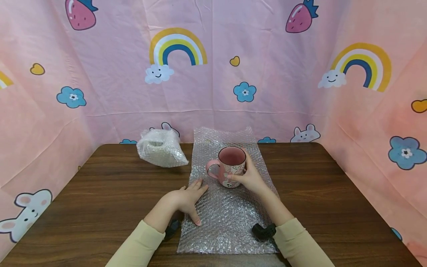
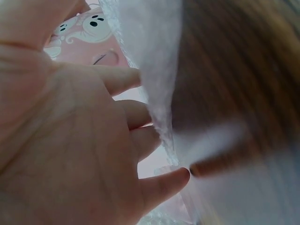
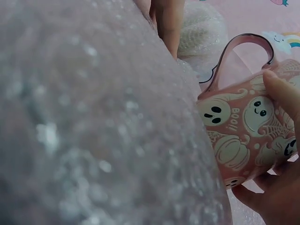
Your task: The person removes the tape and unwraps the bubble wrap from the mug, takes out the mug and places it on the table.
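Note:
A pink mug (image 1: 232, 167) with white ghost and pumpkin figures stands upright on a sheet of bubble wrap (image 1: 227, 222), its handle toward the left. My right hand (image 1: 250, 178) grips the mug's right side, thumb across the front; the right wrist view shows the thumb and fingers around the mug (image 3: 248, 126). My left hand (image 1: 188, 200) rests with spread fingers on the left edge of the bubble wrap. In the left wrist view the left hand's fingers (image 2: 159, 190) are extended against the sheet's edge, and part of the mug (image 2: 89, 37) shows behind.
At the back left of the brown wooden table (image 1: 100, 196) sits a bundle wrapped in bubble wrap (image 1: 161, 148); its contents are hard to make out. A printed pink curtain (image 1: 213, 100) surrounds the table's back and sides. Black wrist cameras (image 1: 263, 231) are worn on the arms.

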Available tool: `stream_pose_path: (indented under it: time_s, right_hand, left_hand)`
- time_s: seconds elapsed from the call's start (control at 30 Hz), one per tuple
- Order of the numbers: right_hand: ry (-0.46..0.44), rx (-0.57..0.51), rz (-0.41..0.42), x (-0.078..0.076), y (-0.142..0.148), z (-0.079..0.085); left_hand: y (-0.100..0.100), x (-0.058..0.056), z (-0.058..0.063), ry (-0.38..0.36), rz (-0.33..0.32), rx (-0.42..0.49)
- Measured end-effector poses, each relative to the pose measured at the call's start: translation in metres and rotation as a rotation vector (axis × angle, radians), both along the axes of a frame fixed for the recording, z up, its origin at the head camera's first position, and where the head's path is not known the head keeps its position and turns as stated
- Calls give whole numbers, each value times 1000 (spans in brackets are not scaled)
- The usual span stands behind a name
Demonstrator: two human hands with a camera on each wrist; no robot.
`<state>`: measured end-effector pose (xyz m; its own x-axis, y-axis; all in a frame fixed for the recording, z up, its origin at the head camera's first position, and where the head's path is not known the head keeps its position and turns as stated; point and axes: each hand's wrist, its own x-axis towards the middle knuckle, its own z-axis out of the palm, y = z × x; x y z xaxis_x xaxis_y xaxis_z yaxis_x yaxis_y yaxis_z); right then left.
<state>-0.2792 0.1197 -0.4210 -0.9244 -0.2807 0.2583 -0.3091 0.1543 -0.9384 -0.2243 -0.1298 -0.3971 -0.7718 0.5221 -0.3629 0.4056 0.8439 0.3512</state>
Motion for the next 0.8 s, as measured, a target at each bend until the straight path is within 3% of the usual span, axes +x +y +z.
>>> stream_pose_path:
  time_s: [0.13,0.37,0.47,0.73,0.8]
  right_hand:
    - [6,-9,6,0,-1,1]
    - [-8,-19,18,17,-4,24]
    - [-23,-21,2,20,-5,27]
    - [-18,-8,-58,23,-7,27]
    - [-8,-5,-81,18,-6,18]
  left_hand:
    - [0,0,0,0,-2,2]
    - [0,0,1,-12,5,12]
    - [-1,1,2,-16,11,17]
    - [0,1,0,-9,11,17]
    - [1,1,-1,-9,13,19]
